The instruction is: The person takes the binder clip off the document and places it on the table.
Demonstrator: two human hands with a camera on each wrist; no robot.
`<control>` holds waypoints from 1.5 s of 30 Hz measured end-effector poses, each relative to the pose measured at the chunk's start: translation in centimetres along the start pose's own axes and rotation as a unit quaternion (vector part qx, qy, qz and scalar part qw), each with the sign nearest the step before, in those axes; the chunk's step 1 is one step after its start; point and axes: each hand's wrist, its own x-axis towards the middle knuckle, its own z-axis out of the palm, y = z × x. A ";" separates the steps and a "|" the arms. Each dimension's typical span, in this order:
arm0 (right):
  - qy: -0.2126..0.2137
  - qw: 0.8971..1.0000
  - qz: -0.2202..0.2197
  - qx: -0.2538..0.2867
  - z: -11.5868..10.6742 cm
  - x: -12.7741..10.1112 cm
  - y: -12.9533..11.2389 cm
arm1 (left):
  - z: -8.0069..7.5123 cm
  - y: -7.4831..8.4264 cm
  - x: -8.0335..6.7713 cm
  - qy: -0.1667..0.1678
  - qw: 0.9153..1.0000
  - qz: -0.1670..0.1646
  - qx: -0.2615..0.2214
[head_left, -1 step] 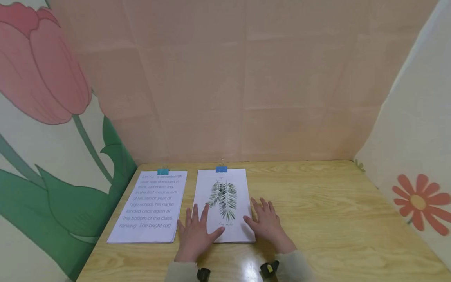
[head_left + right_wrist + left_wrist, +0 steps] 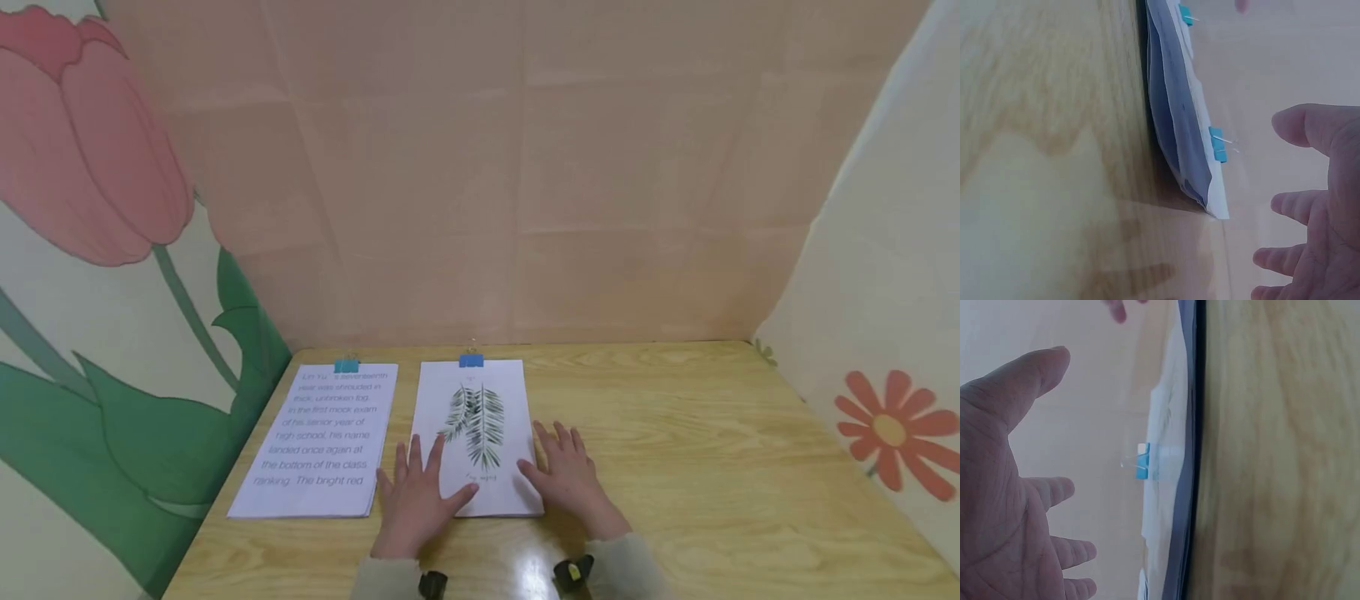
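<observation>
Two clipped paper stacks lie on the wooden table (image 2: 675, 467). The middle stack (image 2: 480, 392) shows a green leaf print and has a blue binder clip (image 2: 471, 360) at its far edge. My left hand (image 2: 420, 496) lies flat with spread fingers on the stack's near left corner. My right hand (image 2: 567, 475) lies flat at its near right edge, thumb on the paper. In the left wrist view the left hand's palm (image 2: 1004, 506) is open beside the stack's edge (image 2: 1175, 487) and a clip (image 2: 1143, 461). The right wrist view shows the right hand (image 2: 1316, 206) open near the stack (image 2: 1175, 112).
A second stack with printed text (image 2: 318, 437) and its own blue clip (image 2: 347, 366) lies left of the leaf stack. Paper walls with a tulip (image 2: 90, 150) and a red flower (image 2: 892, 429) close in the table on three sides.
</observation>
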 end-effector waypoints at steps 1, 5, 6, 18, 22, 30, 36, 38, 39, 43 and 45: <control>0.000 1.000 -0.001 0.001 -0.1 0.0 -0.1 | 0.0 0.0 0.0 0.000 1.000 0.000 0.001; 0.003 1.000 -0.006 0.000 -0.2 0.2 -0.4 | -0.1 0.0 0.2 0.003 1.000 -0.002 -0.001; 0.003 1.000 -0.007 0.000 -0.3 0.3 -0.5 | -0.2 0.1 0.2 0.004 1.000 -0.003 -0.002; 0.005 1.000 0.000 0.014 0.2 1.0 -0.6 | -0.1 -0.2 0.2 0.001 0.999 -0.012 -0.037; 0.003 0.999 0.009 0.036 0.7 1.3 -0.4 | 0.2 -0.4 0.1 0.004 0.999 -0.002 -0.039; 0.006 0.999 0.020 0.047 1.0 1.7 -0.4 | 0.3 -0.6 0.2 0.023 0.998 0.004 -0.054; -0.001 0.998 0.031 0.062 1.1 1.9 -0.7 | 0.4 -0.7 0.2 0.022 0.998 -0.002 -0.059; -0.004 0.997 0.032 0.065 1.2 2.0 -0.7 | 0.4 -0.8 0.3 0.022 0.998 -0.004 -0.059; -0.006 0.997 0.033 0.065 1.3 2.1 -0.7 | 0.4 -0.8 0.3 0.024 0.998 -0.003 -0.058; -0.007 0.997 0.032 0.066 1.4 2.3 -0.7 | 0.3 -0.8 0.5 0.020 0.998 -0.007 -0.065; -0.007 0.998 0.030 0.062 1.5 2.5 -0.7 | 0.3 -0.8 0.5 0.017 0.998 -0.011 -0.067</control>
